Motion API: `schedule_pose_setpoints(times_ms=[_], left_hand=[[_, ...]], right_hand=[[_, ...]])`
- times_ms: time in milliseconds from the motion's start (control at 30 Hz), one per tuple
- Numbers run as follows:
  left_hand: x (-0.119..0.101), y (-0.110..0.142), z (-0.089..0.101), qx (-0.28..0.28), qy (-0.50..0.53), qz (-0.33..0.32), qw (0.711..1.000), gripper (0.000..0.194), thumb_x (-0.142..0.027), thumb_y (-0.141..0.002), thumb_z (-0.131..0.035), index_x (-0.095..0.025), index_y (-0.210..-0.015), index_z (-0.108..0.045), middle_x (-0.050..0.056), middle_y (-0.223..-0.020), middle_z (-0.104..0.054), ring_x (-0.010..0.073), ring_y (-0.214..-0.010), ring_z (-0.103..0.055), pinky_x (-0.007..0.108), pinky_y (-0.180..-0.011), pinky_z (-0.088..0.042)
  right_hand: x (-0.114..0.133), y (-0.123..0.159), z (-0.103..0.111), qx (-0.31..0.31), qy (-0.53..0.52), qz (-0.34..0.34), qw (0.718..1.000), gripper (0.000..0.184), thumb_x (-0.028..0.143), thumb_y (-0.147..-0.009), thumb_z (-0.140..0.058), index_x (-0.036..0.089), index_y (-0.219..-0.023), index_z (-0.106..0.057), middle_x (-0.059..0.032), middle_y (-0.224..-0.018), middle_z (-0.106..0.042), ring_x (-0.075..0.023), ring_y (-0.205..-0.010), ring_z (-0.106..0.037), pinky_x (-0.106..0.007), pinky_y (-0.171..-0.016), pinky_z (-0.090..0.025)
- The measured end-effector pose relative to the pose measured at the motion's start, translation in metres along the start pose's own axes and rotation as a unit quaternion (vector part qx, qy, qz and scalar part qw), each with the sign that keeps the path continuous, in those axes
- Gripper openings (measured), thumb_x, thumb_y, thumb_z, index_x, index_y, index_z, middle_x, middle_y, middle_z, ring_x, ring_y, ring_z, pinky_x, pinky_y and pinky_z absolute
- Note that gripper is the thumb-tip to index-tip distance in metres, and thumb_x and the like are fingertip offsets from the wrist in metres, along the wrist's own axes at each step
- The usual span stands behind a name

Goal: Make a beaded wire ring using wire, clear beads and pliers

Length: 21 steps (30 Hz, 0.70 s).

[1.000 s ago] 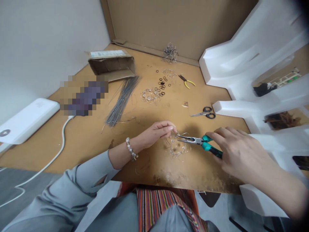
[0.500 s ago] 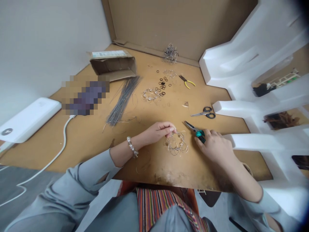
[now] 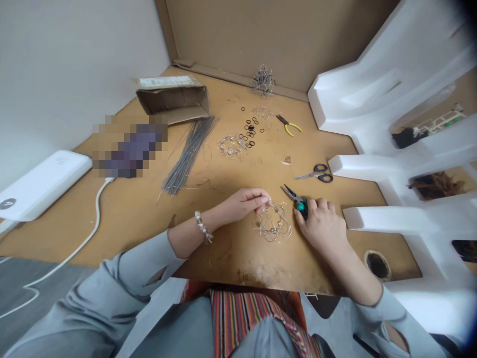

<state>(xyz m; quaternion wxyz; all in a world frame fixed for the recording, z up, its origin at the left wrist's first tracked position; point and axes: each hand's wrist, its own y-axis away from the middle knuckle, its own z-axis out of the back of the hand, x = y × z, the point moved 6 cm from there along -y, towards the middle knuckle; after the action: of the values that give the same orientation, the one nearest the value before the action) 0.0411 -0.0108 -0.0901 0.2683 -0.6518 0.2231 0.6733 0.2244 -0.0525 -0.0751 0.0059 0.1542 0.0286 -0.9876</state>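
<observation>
My left hand [image 3: 254, 203] pinches the upper left edge of a ring of looped silvery wire [image 3: 274, 229] at the front middle of the table. Small loops and thin wire ends stick out all round the ring. To the right of it, my right hand [image 3: 323, 223] is closed round the dark and teal handles of long-nosed pliers [image 3: 300, 205]. The jaws of the pliers are slightly apart and point up and left, away from the wire ring. My right palm hides most of the handles.
Behind lie another wire ring [image 3: 233, 146], black rings [image 3: 250, 134], yellow-handled pliers [image 3: 289, 126], scissors [image 3: 316, 173] and a wire tangle [image 3: 264, 81]. On the left are a wire bundle [image 3: 188, 159], an open cardboard box [image 3: 173, 102] and a white power bank [image 3: 44, 186]. White foam [image 3: 372, 169] edges the right.
My right hand has moved a little left with the pliers, and their jaws now show apart. A round hole in the table has come into view. My left hand stays on the wire ring.
</observation>
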Motion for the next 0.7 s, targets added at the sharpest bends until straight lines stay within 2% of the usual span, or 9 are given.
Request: schedule_pose_setpoints(times_ms=[200, 333, 400, 467, 533, 600, 700], left_hand=[[-0.001, 0.001, 0.000, -0.002, -0.004, 0.002, 1.000, 0.022, -0.026, -0.090, -0.043, -0.013, -0.086, -0.060, -0.004, -0.061, -0.048, 0.0086, -0.062, -0.047, 0.023, -0.068, -0.039], [0.002, 0.000, 0.001, -0.001, 0.005, 0.003, 1.000, 0.023, -0.027, -0.091, -0.043, -0.013, -0.086, -0.061, -0.002, -0.062, -0.053, 0.0091, -0.064, -0.051, 0.023, -0.070, -0.041], [0.004, -0.001, 0.001, -0.001, 0.004, 0.009, 1.000, 0.024, -0.027, -0.091, -0.042, -0.013, -0.087, -0.061, -0.001, -0.064, -0.057, 0.0098, -0.066, -0.054, 0.024, -0.071, -0.043], [0.005, -0.002, 0.003, -0.005, -0.006, 0.016, 1.000, 0.025, -0.028, -0.091, -0.042, -0.013, -0.088, -0.062, 0.001, -0.068, -0.060, 0.0107, -0.068, -0.056, 0.024, -0.072, -0.044], [0.004, -0.003, 0.007, -0.022, -0.031, 0.009, 0.999, 0.024, -0.027, -0.089, -0.045, -0.013, -0.087, -0.064, 0.003, -0.075, -0.063, 0.0120, -0.073, -0.058, 0.026, -0.074, -0.044], [-0.001, -0.003, 0.012, -0.055, -0.071, -0.010, 0.996, 0.021, -0.026, -0.086, -0.050, -0.014, -0.085, -0.067, 0.004, -0.080, -0.064, 0.0132, -0.078, -0.057, 0.026, -0.076, -0.043], [-0.005, -0.003, 0.019, -0.090, -0.101, -0.018, 0.991, 0.018, -0.027, -0.082, -0.056, -0.015, -0.082, -0.070, 0.003, -0.079, -0.064, 0.0134, -0.077, -0.056, 0.025, -0.073, -0.043]], right_hand=[[0.003, 0.004, -0.003, -0.038, -0.036, -0.011, 0.999, 0.045, 0.048, -0.089, -0.038, 0.015, -0.117, -0.052, -0.0146, -0.098, -0.059, -0.0306, -0.091, -0.051, -0.035, -0.064, -0.040], [0.004, 0.002, 0.008, -0.069, -0.130, 0.023, 0.989, 0.045, 0.046, -0.087, -0.046, 0.014, -0.117, -0.056, -0.0156, -0.108, -0.061, -0.0320, -0.098, -0.053, -0.042, -0.078, -0.042], [0.009, -0.002, 0.019, -0.076, -0.237, 0.065, 0.966, 0.039, 0.042, -0.087, -0.048, 0.015, -0.113, -0.058, -0.0133, -0.111, -0.062, -0.0285, -0.101, -0.055, -0.041, -0.083, -0.043], [0.018, -0.008, 0.029, -0.070, -0.355, 0.111, 0.926, 0.031, 0.036, -0.088, -0.047, 0.017, -0.109, -0.061, -0.0103, -0.107, -0.064, -0.0228, -0.098, -0.059, -0.036, -0.083, -0.046], [0.029, -0.016, 0.037, -0.066, -0.429, 0.146, 0.889, 0.026, 0.031, -0.087, -0.050, 0.018, -0.104, -0.063, -0.0087, -0.103, -0.066, -0.0206, -0.096, -0.060, -0.034, -0.085, -0.046], [0.041, -0.025, 0.037, -0.050, -0.465, 0.167, 0.868, 0.023, 0.029, -0.082, -0.056, 0.019, -0.100, -0.065, -0.0076, -0.100, -0.068, -0.0208, -0.096, -0.060, -0.035, -0.087, -0.045], [0.056, -0.036, 0.023, 0.031, -0.536, 0.164, 0.827, 0.018, 0.028, -0.078, -0.060, 0.019, -0.093, -0.065, -0.0045, -0.087, -0.069, -0.0172, -0.079, -0.062, -0.030, -0.074, -0.048]])
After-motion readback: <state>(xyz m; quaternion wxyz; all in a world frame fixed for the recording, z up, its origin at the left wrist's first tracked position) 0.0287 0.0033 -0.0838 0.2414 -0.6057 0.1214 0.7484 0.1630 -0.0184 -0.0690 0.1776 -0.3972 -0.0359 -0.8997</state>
